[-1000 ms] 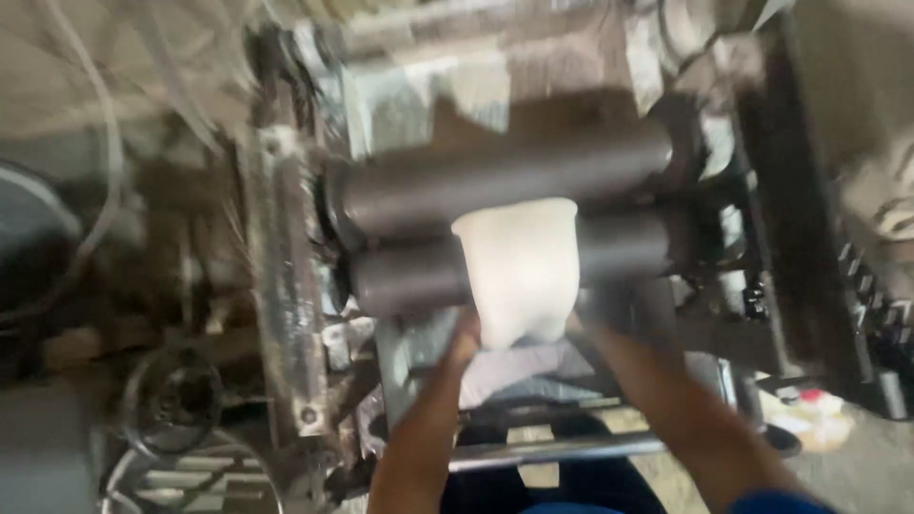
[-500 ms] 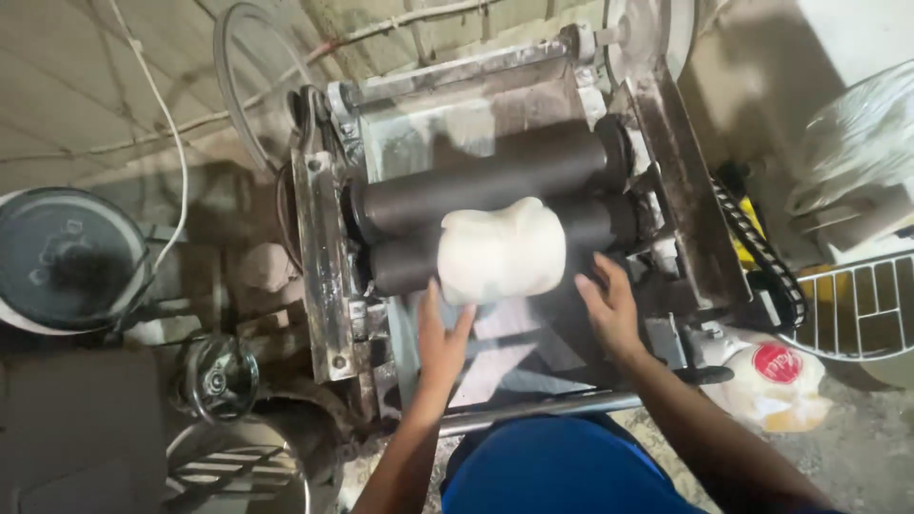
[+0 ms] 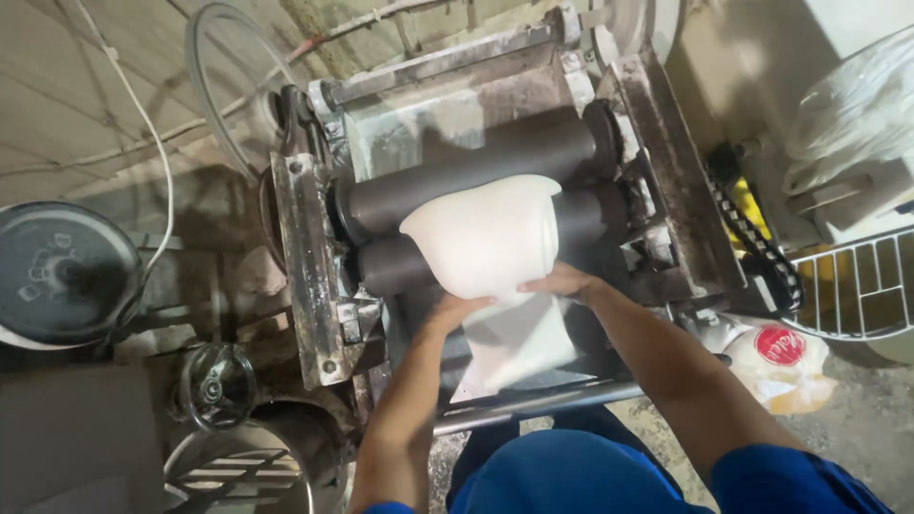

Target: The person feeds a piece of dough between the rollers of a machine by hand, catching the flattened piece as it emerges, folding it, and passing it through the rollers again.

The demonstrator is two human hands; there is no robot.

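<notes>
Dough folded up against the rollers, both hands under it.
Left hand and right hand had closed in together, fingers flat on the lower edge of the dough; half a second earlier they sat apart. Dough now stood taller, covering both rollers.

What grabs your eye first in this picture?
A pale sheet of dough draped over two dark rollers at the middle of a worn metal machine. Both hands press its lower edge, the left hand and the right hand. At far left lies a round dark weight.
</notes>
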